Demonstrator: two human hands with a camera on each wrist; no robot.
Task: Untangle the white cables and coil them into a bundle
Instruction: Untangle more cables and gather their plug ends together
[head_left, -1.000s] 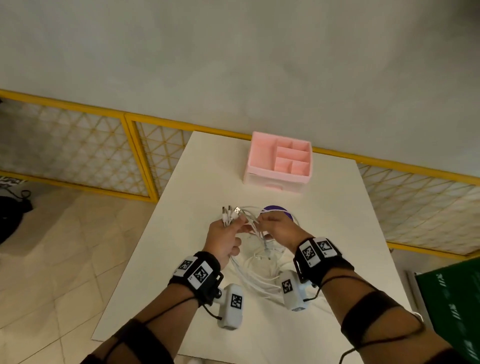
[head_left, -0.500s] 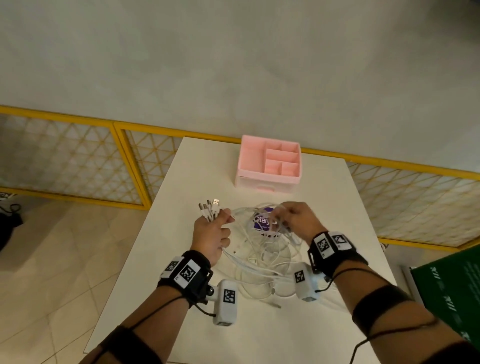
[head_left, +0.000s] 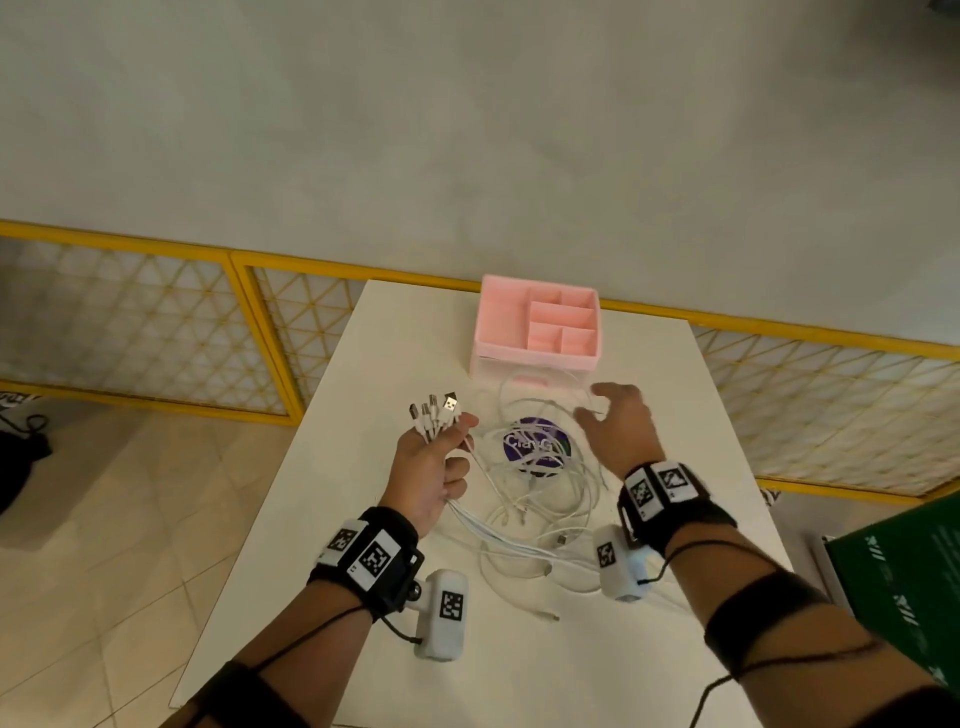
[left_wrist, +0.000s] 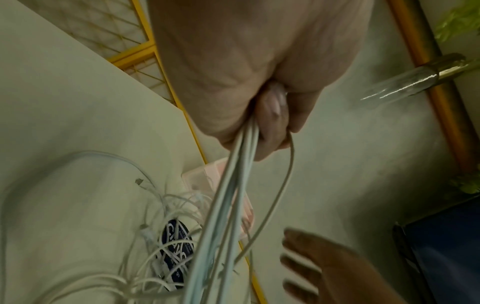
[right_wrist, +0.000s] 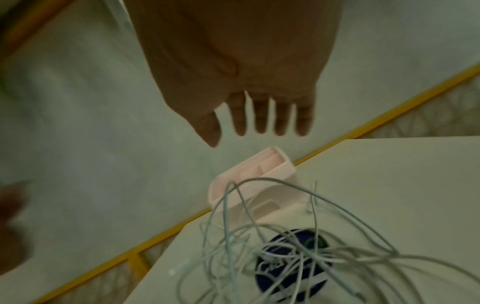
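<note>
My left hand (head_left: 434, 467) grips a bunch of white cables just below their plugs (head_left: 435, 410), which stick up past my thumb. In the left wrist view the cables (left_wrist: 233, 185) run taut out of my fist (left_wrist: 270, 117) down to the table. The rest of the white cables (head_left: 540, 499) lie in a loose tangle on the white table (head_left: 363, 493), over a round purple sticker (head_left: 535, 444). My right hand (head_left: 618, 421) hovers above the tangle's right side with fingers spread and holds nothing; the right wrist view shows its straight fingers (right_wrist: 262, 115) above the tangle (right_wrist: 285, 242).
A pink compartment organiser (head_left: 537, 330) stands at the table's far middle, just beyond the cables. A yellow lattice fence (head_left: 156, 322) runs behind and left of the table. A green box (head_left: 904, 582) sits off the right edge.
My right hand let go of the cables it pinched beside the left hand, moved right and opened. My left hand kept its grip on the plug ends.
</note>
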